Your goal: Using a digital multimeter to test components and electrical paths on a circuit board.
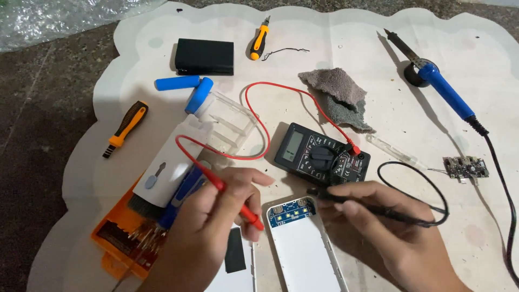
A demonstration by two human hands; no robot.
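Two probes, one multimeter: left hand pinches red probe, right hand grips black probe, tips flanking white power bank top end.

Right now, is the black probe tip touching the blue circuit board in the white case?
Cannot tell. In the head view, the black probe in the right hand ends right at the blue circuit board, but contact is not plainly visible.

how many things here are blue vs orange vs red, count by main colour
Blue: 3 – battery cell, jar lid, soldering iron handle
Orange: 3 – two screwdrivers, tool tray
Red: 1 – red probe with its lead, in the left hand
Total: 7
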